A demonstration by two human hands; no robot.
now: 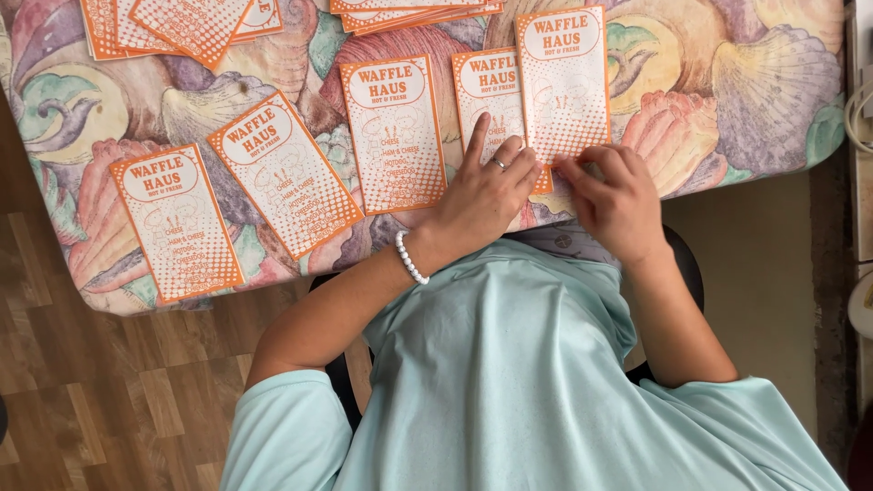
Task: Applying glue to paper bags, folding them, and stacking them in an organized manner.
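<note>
Both hands meet at the lower edge of an orange-and-white card: left hand at seven o'clock, right hand at five. Four more cards lie in a row toward nine o'clock on the shell-patterned surface.

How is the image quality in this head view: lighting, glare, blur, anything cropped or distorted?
Head view: soft, even light with no glare on the orange-and-white cards; faint shadows under the left hand and right hand; focus is sharp on the cards and patterned tablecloth; no motion blur; stacked cards are cropped by the top edge; no clear distortion.
</note>
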